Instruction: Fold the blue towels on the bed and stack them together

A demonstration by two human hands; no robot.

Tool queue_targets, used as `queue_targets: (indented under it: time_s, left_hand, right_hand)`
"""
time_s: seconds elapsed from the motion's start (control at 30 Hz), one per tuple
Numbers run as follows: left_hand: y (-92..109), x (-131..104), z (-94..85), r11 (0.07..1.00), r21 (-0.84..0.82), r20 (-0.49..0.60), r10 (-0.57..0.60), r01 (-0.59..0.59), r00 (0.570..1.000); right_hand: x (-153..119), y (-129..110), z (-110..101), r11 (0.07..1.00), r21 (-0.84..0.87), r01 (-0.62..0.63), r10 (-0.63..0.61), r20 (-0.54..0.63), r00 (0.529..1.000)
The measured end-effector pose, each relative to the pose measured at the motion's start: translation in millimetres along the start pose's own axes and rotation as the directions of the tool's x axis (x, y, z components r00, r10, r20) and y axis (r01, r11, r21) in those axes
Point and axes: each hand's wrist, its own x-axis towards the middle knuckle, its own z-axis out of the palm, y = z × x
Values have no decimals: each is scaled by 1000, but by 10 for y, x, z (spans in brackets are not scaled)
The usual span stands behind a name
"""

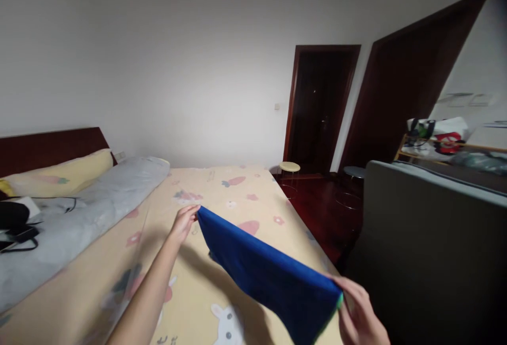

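A blue cloth [265, 266] with a green edge at its right end is stretched between my two hands above the bed [198, 292]. My left hand [184, 223] pinches its upper left corner. At the lower right, my right hand [358, 308] grips the opposite upper corner, fingers closed over the edge. The cloth's top edge runs taut and slopes down to the right, while its lower part hangs loose. Its shadow falls on the pale yellow sheet, which is printed with carrots, flowers and a rabbit.
A folded grey quilt [130, 181] and yellow pillow [71, 173] lie by the dark headboard [51, 147]. Black cables and devices [18, 223] rest on the quilt. Right of the bed stand a yellow stool [289, 167], a grey panel [428, 250] and a cluttered shelf [443, 160].
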Motion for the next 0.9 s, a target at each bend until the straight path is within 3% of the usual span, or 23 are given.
queue_targets:
  time_s: [0.1,0.23,0.3,0.43,0.57,0.77,0.9]
  left_hand:
    - [420,-340,-288,993,-109,2,40,-40,999]
    - [733,-752,-521,982,-170,-57,70,-79,996]
    - [830,-927,-614,979,-180,-96,84,-100,992]
    - [974,-1244,-772,986,-123,-105,102,-114,989]
    - [1058,-1473,-906,995,-77,-104,51,-59,993]
    - [1077,-1605,-1012,989,-137,-131,29,-47,991]
    - [1042,-1623,-1021,983,-176,-167,25,-54,986]
  right_hand:
    - [623,-137,-2,991,108,-80,95,-135,986]
    - [1137,-305,-4,977,209,-48,73,-116,991]
    - [1263,-322,-7,947,301,-110,130,-49,990]
    - [1368,-369,-23,822,482,-302,266,143,953]
    - [1380,-556,-87,785,509,-353,274,226,935]
    - [1340,-827,-155,731,532,-427,301,310,902]
    - [1338,-908,-144,586,584,-562,394,401,827]
